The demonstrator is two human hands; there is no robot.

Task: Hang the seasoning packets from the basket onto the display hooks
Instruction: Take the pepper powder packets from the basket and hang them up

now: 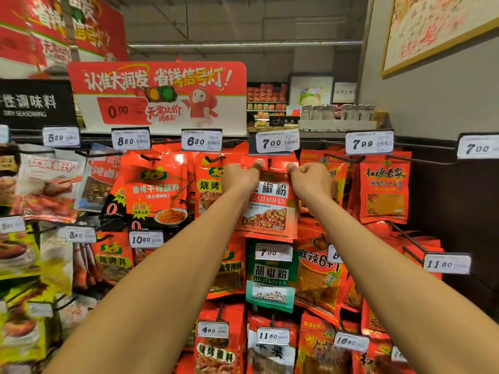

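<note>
Display rack [432, 163]: dark hooks crowded with hanging red packets and price tags.
Packet [270, 209]: red, hangs upright between both hands, below the 7.00 tag [277, 142].
Left hand [239, 177]: fingers curled, thumb pinching the packet's top left corner.
Right hand [310, 179]: fingers curled, pinching the top right corner.
</note>
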